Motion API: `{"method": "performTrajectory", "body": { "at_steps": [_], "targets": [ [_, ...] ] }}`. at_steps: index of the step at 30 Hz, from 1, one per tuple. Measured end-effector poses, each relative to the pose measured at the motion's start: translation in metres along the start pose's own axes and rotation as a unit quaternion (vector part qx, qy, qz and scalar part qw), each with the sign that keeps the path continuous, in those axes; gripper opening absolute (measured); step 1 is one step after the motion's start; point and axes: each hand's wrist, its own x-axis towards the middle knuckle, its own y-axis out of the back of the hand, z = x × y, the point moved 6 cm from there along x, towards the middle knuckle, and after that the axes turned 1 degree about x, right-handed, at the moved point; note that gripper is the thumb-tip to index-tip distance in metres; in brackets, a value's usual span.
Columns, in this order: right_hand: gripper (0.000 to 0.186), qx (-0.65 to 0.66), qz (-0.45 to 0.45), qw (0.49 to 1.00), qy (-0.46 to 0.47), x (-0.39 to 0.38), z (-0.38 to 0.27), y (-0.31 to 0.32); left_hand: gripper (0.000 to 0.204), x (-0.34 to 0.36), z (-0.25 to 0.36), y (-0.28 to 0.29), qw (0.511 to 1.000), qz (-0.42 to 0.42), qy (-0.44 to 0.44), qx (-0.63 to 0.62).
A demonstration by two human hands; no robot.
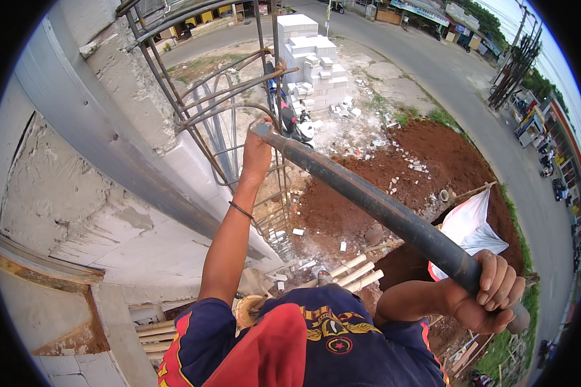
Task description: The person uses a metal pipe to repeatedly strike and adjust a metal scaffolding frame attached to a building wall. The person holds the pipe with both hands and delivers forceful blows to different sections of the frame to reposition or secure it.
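Observation:
A long dark metal pipe point(381, 203) slants across the view from upper left to lower right, its far end grey and squared. My right hand point(487, 297) is wrapped round its near, thicker end. My left hand point(257, 155) is raised with the arm stretched out, its fingers closed beside a bent steel rod of the rebar column point(226, 161). The pipe's far end covers part of those fingers, so whether they hold the rod or the pipe is hidden. Curved rods and ties of the column reach out just above this hand.
A block wall point(129, 238) with a grey metal strip point(119, 129) rises close on my left. Far below are stacked white blocks point(310, 61), a motorbike point(295, 122), red soil point(426, 151), a white sheet point(474, 222) and bamboo poles point(352, 274). A road point(458, 84) curves beyond.

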Motion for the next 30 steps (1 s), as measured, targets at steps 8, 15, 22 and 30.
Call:
{"method": "performTrajectory", "body": {
  "at_steps": [8,15,22,30],
  "targets": [
    [0.021,0.009,0.087,0.993,-0.078,-0.016,-0.004,0.056,0.038,-0.139,0.05,-0.107,0.777,-0.179,0.154,-0.583],
    [0.019,-0.063,0.287,0.956,0.026,0.003,-0.05,0.137,0.04,-0.127,0.069,-0.176,0.785,-0.234,0.232,-0.525],
    [0.025,0.005,0.145,0.985,-0.092,0.046,0.015,0.163,0.049,-0.047,0.063,-0.183,0.873,-0.115,0.145,-0.451],
    [0.021,0.069,0.13,0.966,-0.214,0.175,0.124,0.234,0.064,-0.005,0.077,-0.187,0.893,-0.024,0.165,-0.418]
  ]
}}
